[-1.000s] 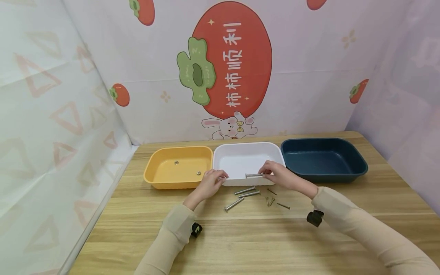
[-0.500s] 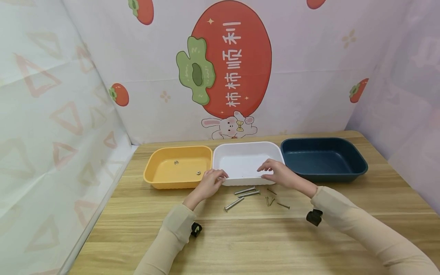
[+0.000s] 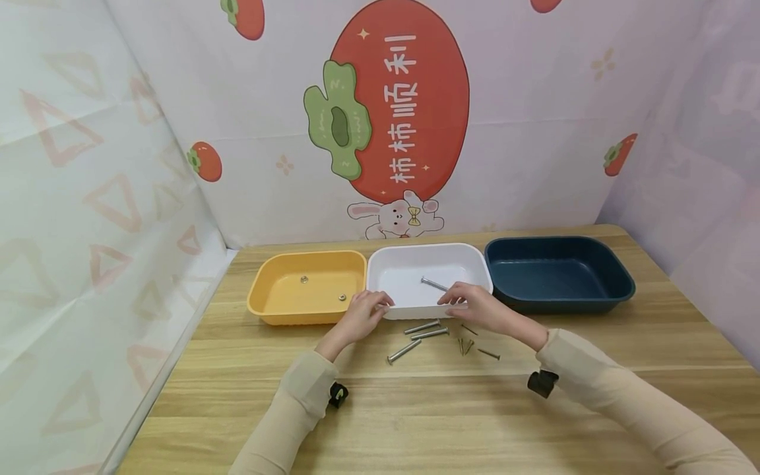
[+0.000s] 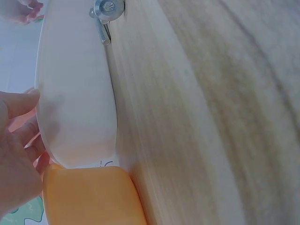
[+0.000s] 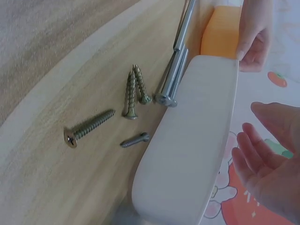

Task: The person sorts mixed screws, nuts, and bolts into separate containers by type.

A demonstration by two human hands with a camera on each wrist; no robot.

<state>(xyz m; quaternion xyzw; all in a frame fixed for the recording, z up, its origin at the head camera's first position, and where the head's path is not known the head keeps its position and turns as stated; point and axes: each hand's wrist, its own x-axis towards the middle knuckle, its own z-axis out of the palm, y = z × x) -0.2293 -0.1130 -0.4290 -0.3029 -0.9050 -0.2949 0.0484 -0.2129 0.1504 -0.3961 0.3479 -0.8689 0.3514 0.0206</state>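
My left hand grips the front-left rim of the white tray, thumb outside and fingers inside in the left wrist view. Over the tray's front right edge hovers my right hand, fingers relaxed and apart with nothing between them, as the right wrist view shows. One long bolt lies inside the white tray, just beyond the right fingertips. On the wood in front lie several long silver bolts and, to their right, several short screws, brassy and threaded in the right wrist view.
A yellow tray with two nuts adjoins the white tray on the left. The dark blue tray stands on its right. Behind the wooden table rises a printed backdrop.
My right hand has let go of a long bolt, which now lies in the white tray, and the hand has moved slightly toward me. The left hand stays on the rim.
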